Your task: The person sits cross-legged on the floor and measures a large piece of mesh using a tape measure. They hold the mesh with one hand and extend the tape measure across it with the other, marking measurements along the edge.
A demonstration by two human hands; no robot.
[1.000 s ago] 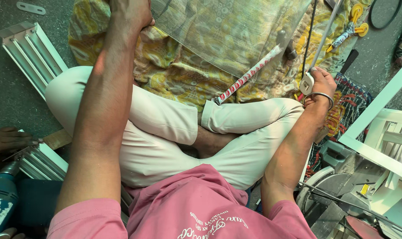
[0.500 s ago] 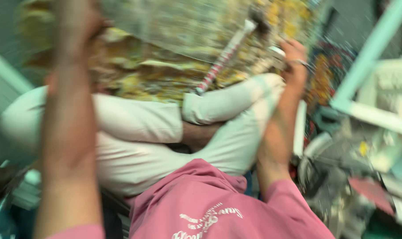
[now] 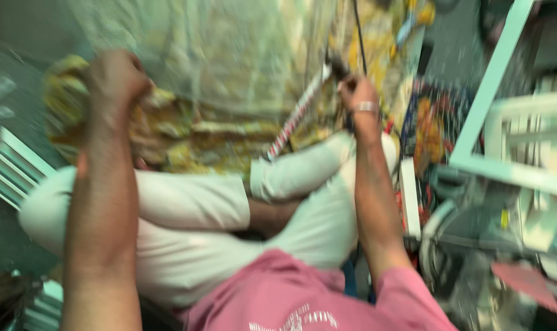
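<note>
Head view, blurred by motion. Hands: two. Left hand point(image 3: 114, 78), one, grip curled tight into a fist on a bunch of the yellow patterned cloth point(image 3: 186, 138) at its left edge. Right hand point(image 3: 355, 93), one, with one metal bangle point(image 3: 365, 107) at the wrist; grip closed around a small dark tool point(image 3: 338, 66), beside one black cord point(image 3: 358, 37). Red-and-white striped stick point(image 3: 295, 115), one, lying slantwise on the cloth just left of the right hand. Cloth spread on the floor ahead of two crossed legs in white trousers point(image 3: 192, 245). Pale green frame point(image 3: 493, 79), one, at right
</note>
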